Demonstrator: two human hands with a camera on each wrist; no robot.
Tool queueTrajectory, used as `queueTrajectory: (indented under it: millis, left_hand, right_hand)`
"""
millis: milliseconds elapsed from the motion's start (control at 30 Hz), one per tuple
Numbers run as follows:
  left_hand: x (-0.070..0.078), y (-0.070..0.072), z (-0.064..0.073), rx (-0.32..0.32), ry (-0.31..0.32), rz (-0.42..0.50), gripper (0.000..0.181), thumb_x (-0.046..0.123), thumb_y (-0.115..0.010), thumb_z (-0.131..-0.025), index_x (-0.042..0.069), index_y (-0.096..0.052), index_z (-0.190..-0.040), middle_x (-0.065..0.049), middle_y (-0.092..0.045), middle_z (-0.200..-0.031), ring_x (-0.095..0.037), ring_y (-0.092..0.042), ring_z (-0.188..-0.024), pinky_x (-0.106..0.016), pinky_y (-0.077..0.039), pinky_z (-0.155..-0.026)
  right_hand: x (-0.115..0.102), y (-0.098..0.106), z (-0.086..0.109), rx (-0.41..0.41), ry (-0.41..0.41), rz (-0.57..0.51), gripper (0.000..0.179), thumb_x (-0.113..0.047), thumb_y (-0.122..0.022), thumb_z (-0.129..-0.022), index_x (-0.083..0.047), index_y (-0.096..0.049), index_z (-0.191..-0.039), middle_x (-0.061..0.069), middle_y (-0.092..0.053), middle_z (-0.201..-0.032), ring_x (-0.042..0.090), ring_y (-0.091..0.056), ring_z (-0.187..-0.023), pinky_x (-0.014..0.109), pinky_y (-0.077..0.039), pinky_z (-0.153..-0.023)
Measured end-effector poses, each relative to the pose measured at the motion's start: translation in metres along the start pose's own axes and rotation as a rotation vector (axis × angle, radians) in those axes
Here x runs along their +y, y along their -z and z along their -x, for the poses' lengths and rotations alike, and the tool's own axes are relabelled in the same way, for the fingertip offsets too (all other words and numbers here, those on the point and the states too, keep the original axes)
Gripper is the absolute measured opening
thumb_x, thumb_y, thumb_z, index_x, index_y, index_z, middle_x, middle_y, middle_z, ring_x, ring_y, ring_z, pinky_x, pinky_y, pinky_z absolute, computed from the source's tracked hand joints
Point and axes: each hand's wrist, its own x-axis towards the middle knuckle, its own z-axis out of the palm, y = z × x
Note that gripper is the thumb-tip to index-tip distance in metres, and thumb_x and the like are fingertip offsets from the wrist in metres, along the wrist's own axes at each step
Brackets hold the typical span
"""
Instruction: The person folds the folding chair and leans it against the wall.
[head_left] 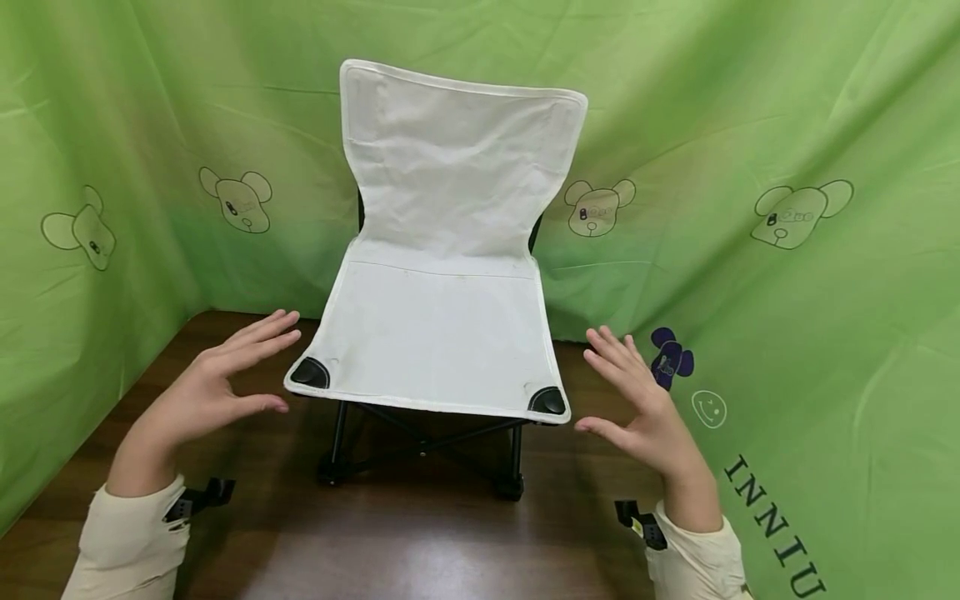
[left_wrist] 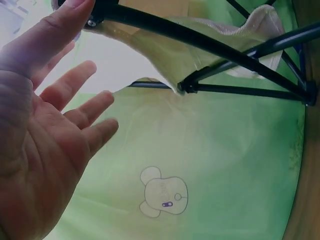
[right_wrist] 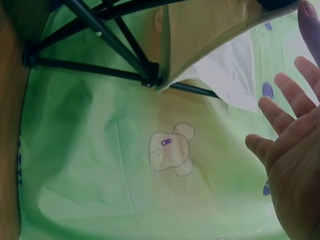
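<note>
A white fabric folding chair (head_left: 442, 333) stands unfolded on a dark wooden surface, its seat facing me. Black corner patches mark the seat's two front corners, and a black crossed-tube frame (left_wrist: 200, 42) holds it up. To the left of the seat, my left hand (head_left: 213, 387) hovers with fingers extended and thumb apart, just off the front left corner. On the other side my right hand (head_left: 637, 408) mirrors it beside the front right corner, fingers also extended. In the head view a small gap separates each hand from the chair. Both hands hold nothing.
Green curtains (head_left: 840, 333) printed with bear heads hang behind and on both sides. The brown wooden surface (head_left: 375, 542) extends beneath the chair toward me. Black straps with small mounts sit on both wrists over cream sleeves (head_left: 135, 533).
</note>
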Motion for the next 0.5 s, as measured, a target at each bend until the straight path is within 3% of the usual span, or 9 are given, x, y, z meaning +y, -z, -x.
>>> queueTrajectory:
  millis: [300, 500]
  left_hand:
    - [0.000, -0.007, -0.006, 0.050, -0.123, 0.048, 0.089, -0.004, -0.095, -0.057, -0.003, -0.061, -0.139, -0.024, -0.050, -0.152, -0.029, -0.040, -0.149, -0.022, -0.031, -0.120]
    - [-0.001, -0.010, -0.006, 0.059, -0.140, 0.092, 0.083, -0.011, -0.092, -0.054, -0.006, -0.065, -0.132, -0.028, -0.051, -0.148, -0.029, -0.038, -0.150, -0.022, -0.030, -0.121]
  right_hand:
    - [-0.007, -0.008, -0.007, 0.004, 0.039, -0.115, 0.075, -0.036, -0.081, -0.087, 0.019, -0.056, -0.131, 0.041, -0.048, -0.141, 0.044, -0.039, -0.146, 0.049, -0.020, -0.127]
    - [-0.007, -0.013, -0.009, -0.018, 0.058, -0.181, 0.073, -0.027, -0.086, -0.082, 0.021, -0.057, -0.128, 0.039, -0.050, -0.142, 0.045, -0.041, -0.144, 0.050, -0.022, -0.126]
